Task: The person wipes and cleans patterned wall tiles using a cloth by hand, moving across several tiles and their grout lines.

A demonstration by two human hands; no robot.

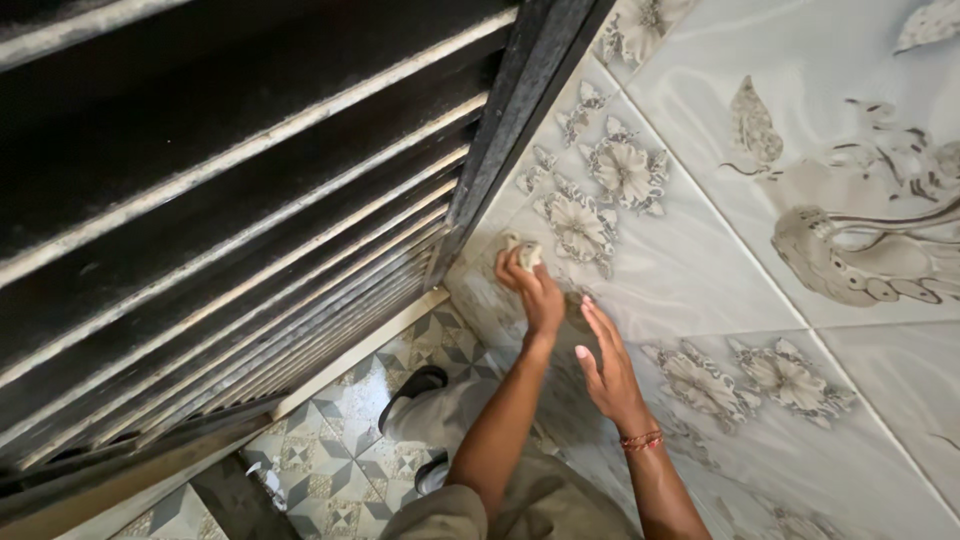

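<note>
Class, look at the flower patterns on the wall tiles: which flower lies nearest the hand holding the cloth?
The flower just right of the left hand and its cloth; the other flowers sit farther off.

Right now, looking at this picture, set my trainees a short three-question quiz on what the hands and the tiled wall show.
1. True or false: the left hand presses a small pale cloth against the tiled wall.
2. Which wrist wears the red thread bracelet? A) left B) right
3. Fill in: the right hand lies open, its ____ against the wall.

Key: 1 true; 2 B; 3 palm.
</note>
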